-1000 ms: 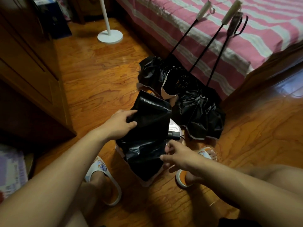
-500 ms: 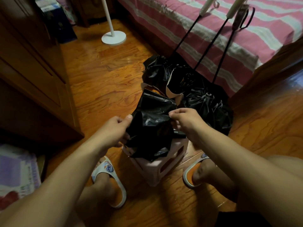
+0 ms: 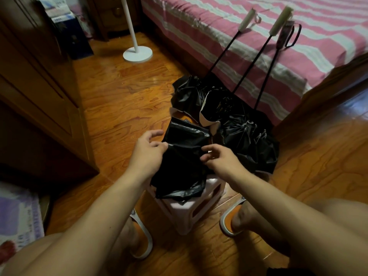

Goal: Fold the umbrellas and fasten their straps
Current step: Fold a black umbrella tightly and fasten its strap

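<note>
Feet: two feet in white-and-orange slippers, the left slipper [image 3: 142, 241] and the right slipper [image 3: 232, 220], stand on the glossy orange-brown wooden floor [image 3: 119, 100] on either side of the stool.
Stool: a small pale pink plastic stool [image 3: 191, 212] sits on the floor between the feet and bears the umbrella being worked on.
Worked umbrella: a crumpled black fabric umbrella canopy [image 3: 183, 156] lies on top of the stool, its near edge hanging over the stool's front; no fastened strap can be seen on it.
Left hand: the left hand [image 3: 147, 150] touches the canopy's left edge, thumb and a finger closed narrowly on a fold of the fabric, the remaining fingers loosely spread above it.
Right hand: the right hand [image 3: 220, 158] is at the canopy's right side, fingers curled with the tips at the fabric; whether they actually pinch it cannot be told.
Other umbrellas: a heap of three more black umbrellas [image 3: 245, 140] lies on the floor just beyond the stool, canopies loose and ribs showing, thin black shafts slanting up so the handles rest on the bed.
Handles: two are pale cream cylinders [image 3: 247, 19], the third is dark with a wrist loop [image 3: 286, 35].
Bed: a bed covered in a pink-and-white striped sheet [image 3: 258, 36] fills the far right.
Left side: a dark wooden wardrobe [image 3: 39, 92] runs along the left.
Far floor: a white round-based stand with a thin pole [image 3: 137, 53] stands on the floor beside the bed's corner.
</note>
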{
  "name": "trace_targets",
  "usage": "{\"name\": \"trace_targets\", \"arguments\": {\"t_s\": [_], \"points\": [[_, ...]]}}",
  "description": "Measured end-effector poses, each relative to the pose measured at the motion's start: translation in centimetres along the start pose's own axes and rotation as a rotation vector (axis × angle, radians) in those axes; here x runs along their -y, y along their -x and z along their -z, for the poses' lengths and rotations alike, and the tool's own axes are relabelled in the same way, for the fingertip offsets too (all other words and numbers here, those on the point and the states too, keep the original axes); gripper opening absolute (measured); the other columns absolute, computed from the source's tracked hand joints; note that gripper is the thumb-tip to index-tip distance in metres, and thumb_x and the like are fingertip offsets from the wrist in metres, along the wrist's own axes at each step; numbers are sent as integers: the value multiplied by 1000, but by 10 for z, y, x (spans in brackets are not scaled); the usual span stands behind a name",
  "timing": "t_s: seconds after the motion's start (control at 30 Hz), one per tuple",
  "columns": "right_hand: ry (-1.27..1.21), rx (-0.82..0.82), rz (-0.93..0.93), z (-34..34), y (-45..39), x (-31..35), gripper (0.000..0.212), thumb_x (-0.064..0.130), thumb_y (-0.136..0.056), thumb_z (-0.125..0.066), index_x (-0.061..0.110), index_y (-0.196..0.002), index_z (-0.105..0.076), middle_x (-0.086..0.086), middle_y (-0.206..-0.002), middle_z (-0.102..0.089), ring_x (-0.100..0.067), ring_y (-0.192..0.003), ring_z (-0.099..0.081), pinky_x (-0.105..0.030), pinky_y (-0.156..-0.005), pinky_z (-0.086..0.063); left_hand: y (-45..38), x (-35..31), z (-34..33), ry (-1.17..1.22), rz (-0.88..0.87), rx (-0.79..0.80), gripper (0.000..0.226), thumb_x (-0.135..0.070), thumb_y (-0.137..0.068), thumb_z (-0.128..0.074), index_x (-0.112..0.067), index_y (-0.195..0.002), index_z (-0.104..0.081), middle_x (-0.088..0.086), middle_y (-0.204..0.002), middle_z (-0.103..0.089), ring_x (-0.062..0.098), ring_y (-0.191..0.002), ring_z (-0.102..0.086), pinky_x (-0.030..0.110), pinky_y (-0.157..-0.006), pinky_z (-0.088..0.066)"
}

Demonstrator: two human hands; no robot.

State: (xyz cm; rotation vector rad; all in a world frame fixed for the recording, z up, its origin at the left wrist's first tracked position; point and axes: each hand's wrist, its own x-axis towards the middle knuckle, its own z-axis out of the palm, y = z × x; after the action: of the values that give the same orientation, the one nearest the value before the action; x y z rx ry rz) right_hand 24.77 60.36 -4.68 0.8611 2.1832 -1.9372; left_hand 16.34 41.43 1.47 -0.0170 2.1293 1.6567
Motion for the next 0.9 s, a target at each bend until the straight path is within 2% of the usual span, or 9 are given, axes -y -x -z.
{"name": "trace_targets", "arguments": {"t_s": [0.13,0.3,0.37,0.43,0.5,0.63,0.77,0.83,0.9], "points": [[83,27,91,3,3,-5,62,-9,-90,-62,26,-140,-54,4,-118,-67,-7,-99,-65,-17,-68,-55,-4,-1,1,17,49,6,29,-4,-100,-56,-23,-121,-62,6,-93,-73,4,-58,-67,19,-47,-48],[162,42,158,3,0,-6,65,-3,-91,-68,27,-145,-49,2,-114,-65,-10,-97,-66,-15,-68,-54,-4,6,4,15,63,29,30,-3,-97,-59,-27,-114,-67,14,-103,-75,30,-91,-73,45,-81,-59],[200,83,156,2,-1,-8,71,0,-90,-70,30,-149,-44,3,-118,-62,-15,-104,-64,-19,-72,-54,-3,7,5,22,58,53,30,-3,-97,-59,-27,-112,-68,12,-101,-75,29,-92,-71,45,-84,-58],[231,105,170,1,-3,-7,75,2,-89,-72,33,-151,-41,4,-120,-59,-16,-109,-63,-27,-81,-59,-1,5,5,23,41,88,30,-2,-97,-58,-26,-113,-68,10,-96,-73,25,-89,-70,41,-81,-57],[202,114,180,1,-4,-5,78,1,-88,-73,32,-152,-41,2,-116,-59,-14,-103,-65,-34,-85,-61,0,5,6,28,35,113,30,-1,-98,-58,-24,-115,-68,9,-91,-71,22,-86,-68,35,-76,-56],[-30,166,151,0,-3,0,82,-5,-86,-73,33,-151,-41,2,-99,-60,-4,-78,-64,-23,-74,-56,-2,2,7,50,45,105,30,0,-97,-58,-22,-115,-68,8,-95,-73,22,-87,-69,33,-71,-56],[-203,110,175,5,0,5,61,-1,-89,-72,26,-141,-54,6,-75,-66,-7,-81,-70,-19,-77,-53,-6,-1,8,131,26,15,27,1,-97,-57,-18,-112,-68,6,-88,-75,15,-71,-70,24,-54,-53],[-177,50,206,5,2,7,50,2,-90,-73,22,-135,-61,9,-73,-67,-6,-79,-69,-20,-79,-52,-7,-2,8,168,6,-10,24,1,-98,-56,-16,-112,-67,3,-81,-76,13,-66,-70,23,-52,-53],[-164,20,215,6,5,9,44,4,-91,-73,22,-130,-65,12,-76,-68,-1,-77,-68,-20,-74,-52,-6,-3,6,175,-20,0,23,-1,-99,-58,-16,-114,-66,0,-76,-76,10,-64,-70,22,-52,-52]]}}
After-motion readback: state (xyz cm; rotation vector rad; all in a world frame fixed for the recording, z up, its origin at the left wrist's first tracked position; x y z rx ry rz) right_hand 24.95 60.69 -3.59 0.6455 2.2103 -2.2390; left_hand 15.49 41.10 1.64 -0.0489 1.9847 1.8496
